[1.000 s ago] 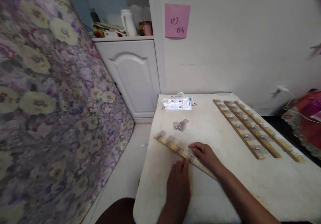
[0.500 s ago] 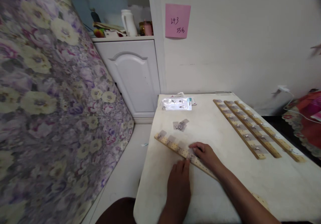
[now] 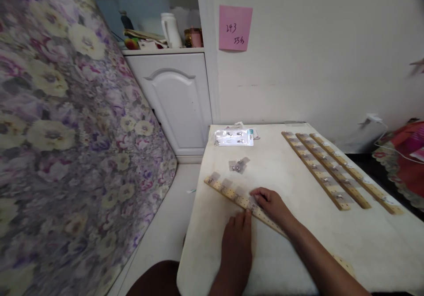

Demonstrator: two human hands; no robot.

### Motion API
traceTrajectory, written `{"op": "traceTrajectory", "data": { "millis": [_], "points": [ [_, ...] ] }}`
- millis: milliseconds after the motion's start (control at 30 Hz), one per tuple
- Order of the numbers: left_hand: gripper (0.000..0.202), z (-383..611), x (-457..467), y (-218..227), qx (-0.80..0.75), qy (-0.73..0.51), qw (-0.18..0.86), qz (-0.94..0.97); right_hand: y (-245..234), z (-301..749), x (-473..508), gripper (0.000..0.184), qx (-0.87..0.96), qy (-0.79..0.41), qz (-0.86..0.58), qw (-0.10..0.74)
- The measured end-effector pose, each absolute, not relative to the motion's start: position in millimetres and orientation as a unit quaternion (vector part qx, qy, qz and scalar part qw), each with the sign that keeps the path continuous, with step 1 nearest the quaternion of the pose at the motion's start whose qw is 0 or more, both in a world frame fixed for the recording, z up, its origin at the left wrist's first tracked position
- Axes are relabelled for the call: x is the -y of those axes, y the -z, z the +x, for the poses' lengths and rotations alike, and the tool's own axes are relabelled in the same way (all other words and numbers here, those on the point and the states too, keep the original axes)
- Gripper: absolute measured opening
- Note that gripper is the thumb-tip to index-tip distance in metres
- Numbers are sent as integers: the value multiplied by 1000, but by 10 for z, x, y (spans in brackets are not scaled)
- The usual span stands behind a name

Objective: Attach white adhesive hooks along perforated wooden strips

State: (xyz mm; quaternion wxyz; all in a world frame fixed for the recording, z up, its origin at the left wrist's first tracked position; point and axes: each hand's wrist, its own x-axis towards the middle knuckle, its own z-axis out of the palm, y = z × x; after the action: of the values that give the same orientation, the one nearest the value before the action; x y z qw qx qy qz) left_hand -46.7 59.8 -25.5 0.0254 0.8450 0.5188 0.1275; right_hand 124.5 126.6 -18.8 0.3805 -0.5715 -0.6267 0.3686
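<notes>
A pale wooden strip with rows of holes [image 3: 228, 193] lies slantwise on the table. Several small clear plastic squares with metal hooks [image 3: 225, 184] stand along its left part. My left hand [image 3: 237, 243] is closed at the near edge, its fingers together and the index fingertip pressed to the strip. Across the strip, my right hand [image 3: 272, 204] pinches a clear square with a metal hook [image 3: 252, 202]; the thumb's grip is partly hidden. My right forearm covers part of the strip's right end. Beyond the strip lies a small pile of loose clear hook pieces [image 3: 238, 166].
Three similar strips [image 3: 318, 172] carrying clear pieces lie side by side on the right of the white table [image 3: 281, 265]. A clear blister pack [image 3: 233, 138] is at the back edge. Another holed wooden piece [image 3: 344, 264] shows beneath my right forearm. A floral curtain [image 3: 82, 132] hangs left.
Almost nothing differs. Both hands stay at the same spot on the strip, with only a very slight shift of the view.
</notes>
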Motion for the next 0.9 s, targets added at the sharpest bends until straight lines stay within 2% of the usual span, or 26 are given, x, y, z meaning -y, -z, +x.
{"op": "traceTrajectory", "data": {
  "millis": [467,900],
  "points": [
    [55,-480,-566,282,-507,-131,-35,851,207,1243,-1268,19,583,-445,-555,392],
    [56,-477,-568,274,-505,-133,-35,852,215,1246,-1272,21,576,-456,-552,394]
  ]
}}
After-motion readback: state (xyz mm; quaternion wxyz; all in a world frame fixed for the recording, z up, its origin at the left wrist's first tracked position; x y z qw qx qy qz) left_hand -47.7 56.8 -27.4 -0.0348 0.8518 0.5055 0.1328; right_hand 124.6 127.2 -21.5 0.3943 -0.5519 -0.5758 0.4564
